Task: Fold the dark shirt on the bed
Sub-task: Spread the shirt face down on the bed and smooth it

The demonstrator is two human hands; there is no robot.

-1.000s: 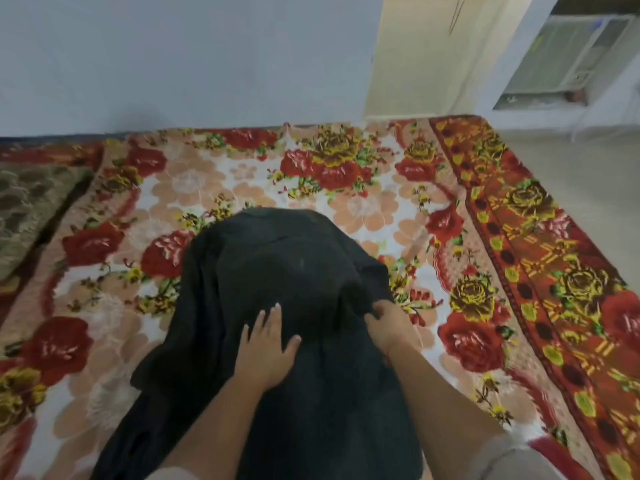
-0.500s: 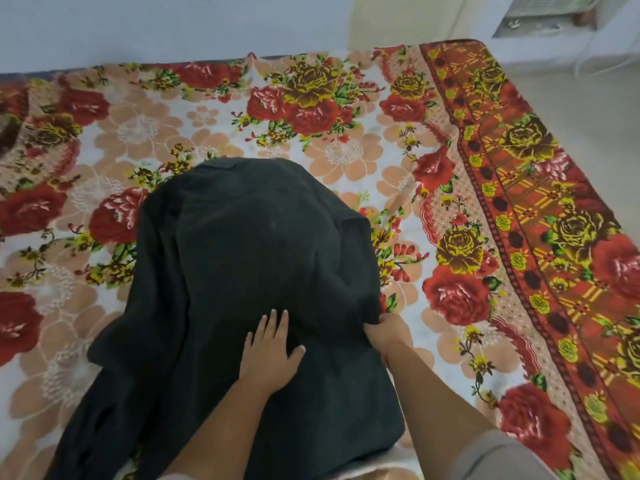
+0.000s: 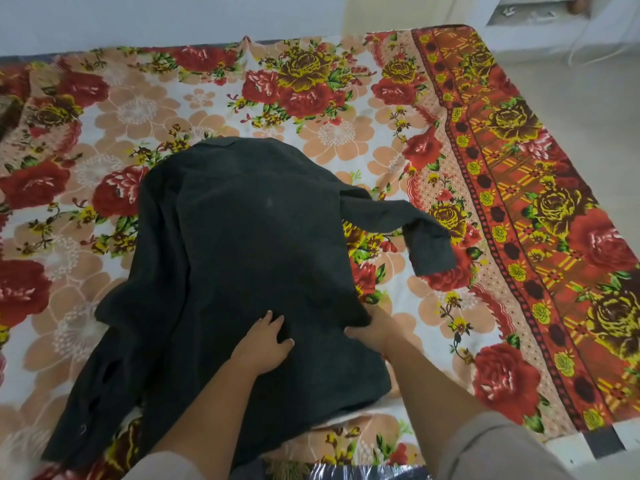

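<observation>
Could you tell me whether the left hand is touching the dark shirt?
Touching: the head view shows the left hand lying palm-down, flat on the dark shirt.

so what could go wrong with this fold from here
1. The right sleeve lies splayed across the floral bedsheet; folding now may trap it crooked.
2. The shirt is bunched along its left side, so creases could set in.
3. The left hand only presses flat while the right hand pinches the edge, so the cloth may slide.

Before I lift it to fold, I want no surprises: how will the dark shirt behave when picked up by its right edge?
Probably floppy: the shirt drapes in soft folds over the bedsheet. Its sleeve would likely dangle. It looks light, bunching easily under the right hand.
</observation>
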